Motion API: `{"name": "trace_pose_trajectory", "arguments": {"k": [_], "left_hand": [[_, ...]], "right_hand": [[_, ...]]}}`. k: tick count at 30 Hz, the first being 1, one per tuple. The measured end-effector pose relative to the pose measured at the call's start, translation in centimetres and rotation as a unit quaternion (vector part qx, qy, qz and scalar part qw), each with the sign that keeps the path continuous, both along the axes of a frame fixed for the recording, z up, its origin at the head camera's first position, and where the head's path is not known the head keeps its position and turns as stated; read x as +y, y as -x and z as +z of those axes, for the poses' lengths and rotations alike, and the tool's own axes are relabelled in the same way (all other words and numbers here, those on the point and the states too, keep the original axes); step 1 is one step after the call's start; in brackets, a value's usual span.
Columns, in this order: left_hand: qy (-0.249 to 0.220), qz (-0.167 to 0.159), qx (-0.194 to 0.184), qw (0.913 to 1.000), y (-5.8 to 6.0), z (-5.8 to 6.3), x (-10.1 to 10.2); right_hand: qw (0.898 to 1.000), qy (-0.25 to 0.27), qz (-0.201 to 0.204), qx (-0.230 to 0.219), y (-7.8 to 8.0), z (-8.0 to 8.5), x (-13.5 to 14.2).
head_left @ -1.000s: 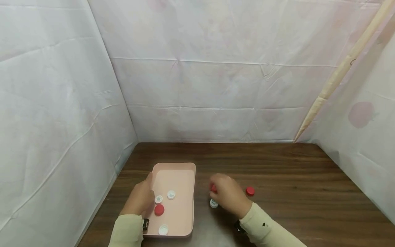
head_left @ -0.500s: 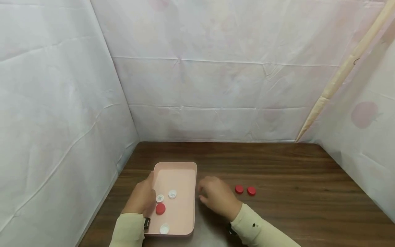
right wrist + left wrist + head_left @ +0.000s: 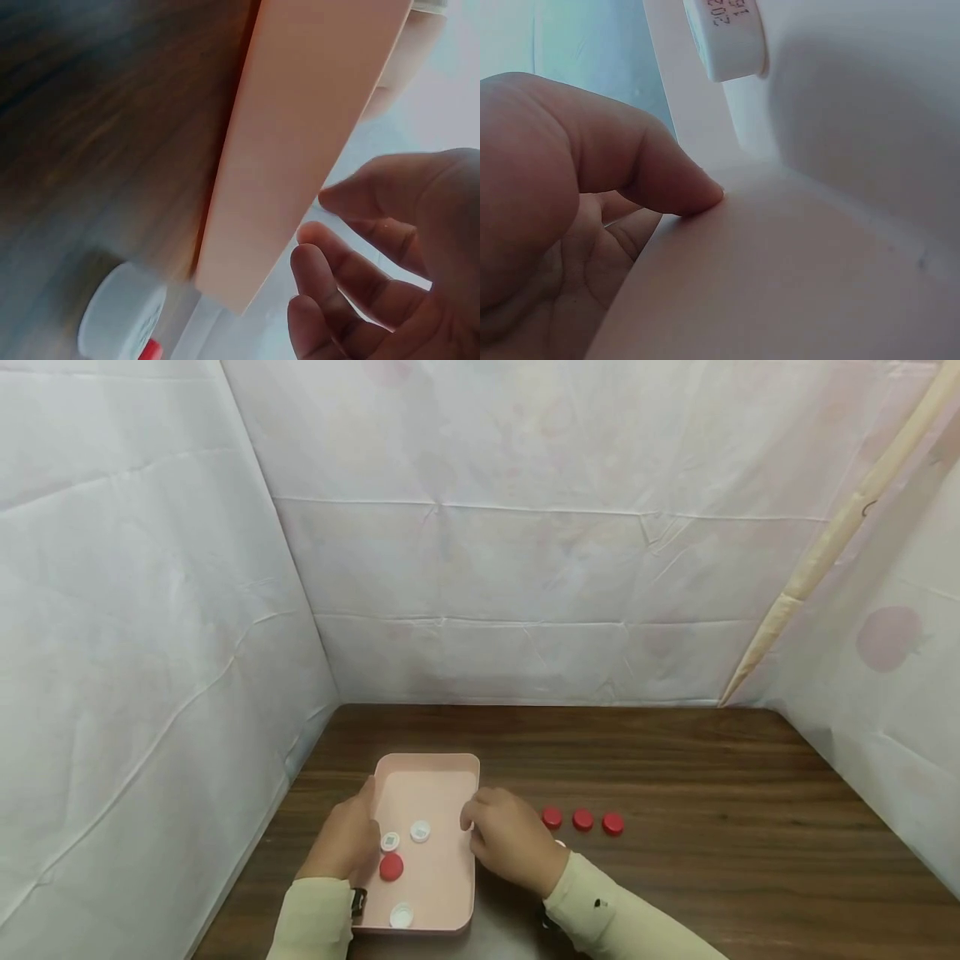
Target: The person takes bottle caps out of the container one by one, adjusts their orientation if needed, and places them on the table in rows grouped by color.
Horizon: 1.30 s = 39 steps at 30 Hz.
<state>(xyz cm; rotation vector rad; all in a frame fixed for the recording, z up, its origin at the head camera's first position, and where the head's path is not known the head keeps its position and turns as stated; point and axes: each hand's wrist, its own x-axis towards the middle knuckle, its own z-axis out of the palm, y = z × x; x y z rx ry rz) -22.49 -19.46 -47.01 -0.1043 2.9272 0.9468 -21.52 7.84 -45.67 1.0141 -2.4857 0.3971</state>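
Note:
My left hand (image 3: 341, 839) holds the left rim of a shallow pink tray (image 3: 450, 893). In the left wrist view its thumb (image 3: 656, 169) presses on the tray wall, the other fingers outside. My right hand (image 3: 510, 839) is at the tray's right rim, its fingers loosely bent. Nothing shows between those fingers in the right wrist view, where the thumb (image 3: 375, 184) is near or touching the rim. Inside the tray lie a red bottle cap (image 3: 391, 867) and white caps (image 3: 420, 832), one of them near the front edge (image 3: 401, 916).
Three red caps (image 3: 582, 820) lie in a row on the dark wooden table (image 3: 675, 877), right of my right hand. A white cap (image 3: 560, 842) peeks out behind that hand. White cloth walls (image 3: 487, 568) stand round the table.
My right hand has moved left from the caps on the table to the tray's right rim, uncovering more red caps. My left hand keeps its place on the tray.

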Motion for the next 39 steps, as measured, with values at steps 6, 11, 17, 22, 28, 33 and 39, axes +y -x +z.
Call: {"name": "trace_pose_trajectory", "arguments": {"k": [6,11,17,22,28,33,39], "left_hand": [[0.005,-0.005,0.003,1.0,0.0,0.1,0.0],[0.006,-0.006,0.009,0.9999,0.2,0.2,-0.1],[0.003,-0.012,0.011,0.9999,0.1,0.1,-0.1],[0.002,-0.013,0.013,0.9998,0.0,0.1,-0.1],[-0.001,-0.01,0.014,0.9999,-0.1,0.1,-0.1],[-0.001,-0.012,0.014,0.9998,-0.1,0.2,-0.1],[0.008,-0.018,0.016,0.9997,-0.2,0.3,-0.1]], "right_hand": [[0.999,-0.029,0.001,-0.014,-0.1,0.0,-1.2],[0.999,-0.046,0.003,-0.021,-0.1,-0.1,-2.3],[0.997,-0.066,0.003,-0.026,0.0,-0.4,-3.6],[0.996,-0.088,-0.009,-0.014,0.1,-0.7,-4.1],[0.993,-0.114,-0.032,-0.011,0.1,-0.7,-4.4],[0.991,-0.127,-0.039,-0.025,0.1,-0.9,-4.8],[0.99,-0.129,-0.04,-0.03,0.1,-1.5,-5.1]]}}
